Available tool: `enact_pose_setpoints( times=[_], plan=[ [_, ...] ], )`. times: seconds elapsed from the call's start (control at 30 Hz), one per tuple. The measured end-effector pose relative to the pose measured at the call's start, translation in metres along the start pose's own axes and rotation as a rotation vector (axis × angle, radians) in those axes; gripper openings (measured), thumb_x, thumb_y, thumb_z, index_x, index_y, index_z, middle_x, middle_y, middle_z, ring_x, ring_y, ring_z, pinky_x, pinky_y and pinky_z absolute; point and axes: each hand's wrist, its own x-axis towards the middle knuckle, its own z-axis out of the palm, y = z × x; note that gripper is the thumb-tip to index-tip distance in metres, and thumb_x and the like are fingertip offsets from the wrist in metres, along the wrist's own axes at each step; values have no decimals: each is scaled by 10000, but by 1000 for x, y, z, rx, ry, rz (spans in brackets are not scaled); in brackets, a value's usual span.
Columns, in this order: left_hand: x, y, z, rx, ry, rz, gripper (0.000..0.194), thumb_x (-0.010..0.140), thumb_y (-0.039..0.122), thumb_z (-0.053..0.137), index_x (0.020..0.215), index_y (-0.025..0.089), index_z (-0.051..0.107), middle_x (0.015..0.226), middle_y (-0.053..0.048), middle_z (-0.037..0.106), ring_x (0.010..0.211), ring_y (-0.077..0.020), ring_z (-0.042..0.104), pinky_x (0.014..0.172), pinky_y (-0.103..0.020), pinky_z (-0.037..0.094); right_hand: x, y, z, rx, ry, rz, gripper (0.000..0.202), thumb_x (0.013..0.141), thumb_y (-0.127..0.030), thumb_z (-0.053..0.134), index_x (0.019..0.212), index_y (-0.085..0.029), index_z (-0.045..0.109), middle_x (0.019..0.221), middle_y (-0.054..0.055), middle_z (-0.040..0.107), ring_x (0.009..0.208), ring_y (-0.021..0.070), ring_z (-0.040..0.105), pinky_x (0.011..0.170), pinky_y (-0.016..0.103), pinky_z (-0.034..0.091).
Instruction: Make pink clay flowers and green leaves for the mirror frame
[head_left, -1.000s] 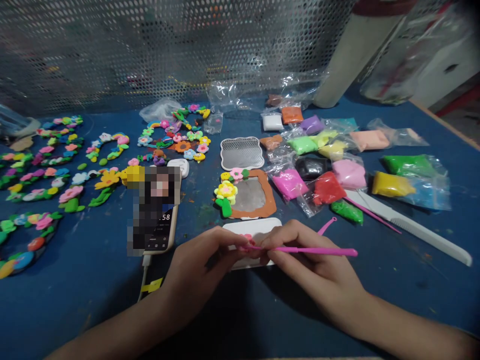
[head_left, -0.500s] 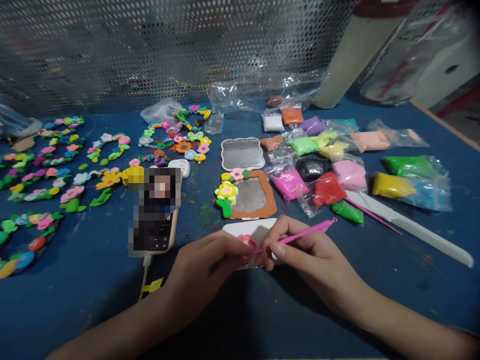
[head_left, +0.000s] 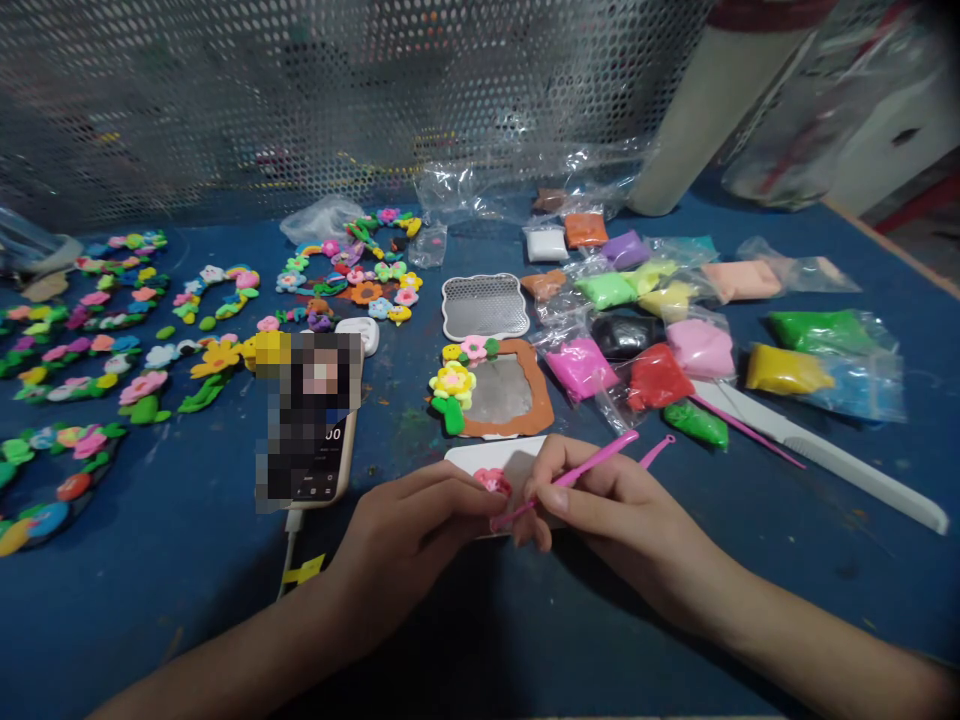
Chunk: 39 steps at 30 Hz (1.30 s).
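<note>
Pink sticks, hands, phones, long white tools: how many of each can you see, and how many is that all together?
Pink sticks: 3
Hands: 2
Phone: 1
Long white tool: 1
Total: 7

Across the bench [head_left: 615, 640], the framed mirror [head_left: 536, 400] lies between the phone [head_left: 337, 465] on the left and the clay bags [head_left: 577, 368] on the right. Behind it lies the bare mirror [head_left: 486, 308]; before it, the plate [head_left: 469, 458]. Ornaments [head_left: 214, 355] spread left of and behind the phone. The comb [head_left: 862, 475] reaches rightward before the rightmost bags; the screen [head_left: 300, 110] stands at the back.
</note>
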Motion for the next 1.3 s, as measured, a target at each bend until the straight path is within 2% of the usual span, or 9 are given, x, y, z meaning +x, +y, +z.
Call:
enact_pose_setpoints(
  times=[0.13, 0.27, 0.4, 0.53, 0.97, 1.07, 1.2, 1.3],
  plan=[
    [1, -1, 0, 35, 38, -37, 150, 772, 37, 615, 831, 175, 630, 763, 36, 658, 690, -54, 614, 641, -101, 458, 1, -1, 2, 92, -20, 36, 118, 828, -213, 561, 731, -146, 563, 647, 12, 579, 708, 136, 573, 687, 257, 396],
    [1, -1, -1, 43, 38, -66, 153, 774, 54, 623, 843, 190, 625, 768, 50, 653, 694, -51, 609, 634, -100, 449, 1, -2, 3, 98, 19, 20, 124, 830, -221, 562, 733, -145, 571, 633, 7, 564, 686, 126, 558, 681, 249, 391],
    [1, -1, -1, 51, 36, -68, 151, 762, 62, 641, 834, 193, 621, 756, 55, 644, 690, -50, 603, 631, -104, 443, 2, 0, 0, 46, 76, 9, 130, 849, -251, 555, 760, -157, 572, 706, 13, 564, 705, 120, 536, 703, 262, 392],
    [2, -2, -1, 39, 9, -55, 125, 770, 74, 639, 821, 186, 616, 749, 54, 634, 678, -45, 593, 618, -104, 433, 2, 3, -3, -43, 76, -2, 126, 860, -270, 552, 791, -167, 572, 756, 11, 561, 718, 114, 521, 743, 278, 392],
    [0, -4, -1, 31, -14, -18, 63, 801, 94, 606, 814, 152, 628, 743, 11, 626, 684, -71, 593, 629, -137, 447, -2, 0, -2, -219, 57, -83, 90, 876, -240, 535, 819, -184, 577, 740, -13, 574, 733, 100, 534, 691, 217, 387],
    [-1, -5, 0, 30, -59, 31, 64, 817, 100, 586, 841, 147, 622, 781, -5, 632, 710, -81, 605, 654, -151, 460, 0, 0, -3, -173, 48, -61, 124, 869, -232, 542, 768, -168, 576, 726, -8, 565, 724, 105, 541, 695, 226, 390],
    [-2, -6, 0, 67, -139, 122, 103, 834, 96, 559, 890, 151, 625, 832, -22, 647, 729, -91, 618, 660, -156, 467, 3, 3, -6, -18, -24, 16, 130, 871, -237, 534, 764, -165, 554, 651, -15, 561, 678, 108, 546, 685, 241, 390],
    [-2, -5, 0, 91, -150, 160, 114, 848, 102, 537, 888, 143, 636, 838, -35, 653, 729, -93, 624, 661, -152, 469, 4, 5, -7, 41, -77, 68, 131, 859, -248, 549, 758, -164, 544, 597, -23, 549, 669, 117, 563, 686, 251, 390]
  ],
)
